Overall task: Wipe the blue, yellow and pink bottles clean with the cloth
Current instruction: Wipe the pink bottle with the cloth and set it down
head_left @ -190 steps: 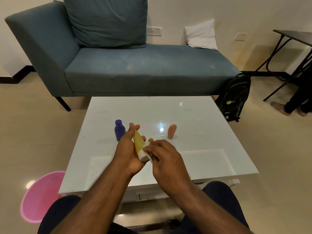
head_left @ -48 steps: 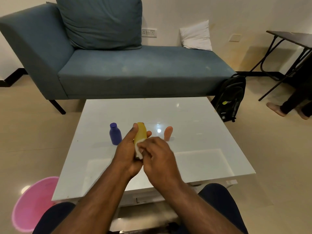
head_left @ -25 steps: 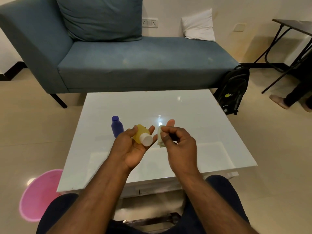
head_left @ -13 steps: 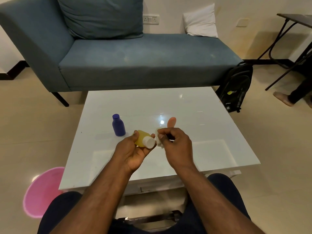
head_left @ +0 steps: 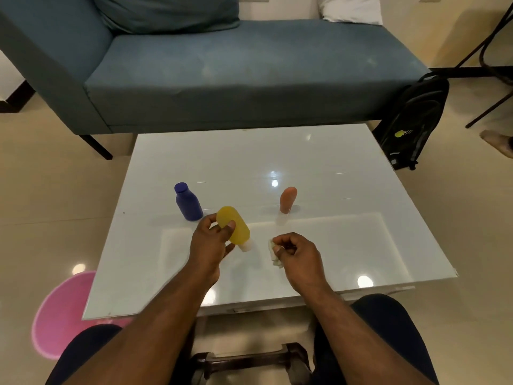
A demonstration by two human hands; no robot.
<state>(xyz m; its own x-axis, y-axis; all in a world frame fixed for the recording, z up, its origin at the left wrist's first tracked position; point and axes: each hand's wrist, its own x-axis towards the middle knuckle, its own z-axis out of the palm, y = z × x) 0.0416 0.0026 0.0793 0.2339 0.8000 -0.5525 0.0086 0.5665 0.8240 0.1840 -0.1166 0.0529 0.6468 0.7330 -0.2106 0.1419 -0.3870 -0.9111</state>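
The left hand (head_left: 211,245) grips the yellow bottle (head_left: 233,225), thumb and fingers curled round its body, the white cap (head_left: 246,246) pointing down toward the white glass table (head_left: 333,245) and the rounded base tilted up toward 11 o'clock. Half a second ago the bottle lay nearly level in this hand with the cap facing the camera; now it is turned cap-down and held low over the tabletop, whether the cap touches the glass cannot be told. The right hand (head_left: 295,252) has drawn away toward 3 o'clock of the bottle, so the two hands are now apart, where earlier the cloth was right against the cap. Its fingers are curled shut around the small pale cloth (head_left: 273,252), which bunches out at the thumb side.

The blue bottle (head_left: 188,202) stands upright at 10 o'clock of the left hand, just beside the yellow one but apart from it. The pink bottle (head_left: 287,201) stands cap-down at 12 o'clock of the right hand, unmoved on the table. A pink basin (head_left: 59,315) sits on the floor at 8 o'clock, the blue-grey sofa (head_left: 222,70) at 12, a black backpack (head_left: 413,118) at 2.
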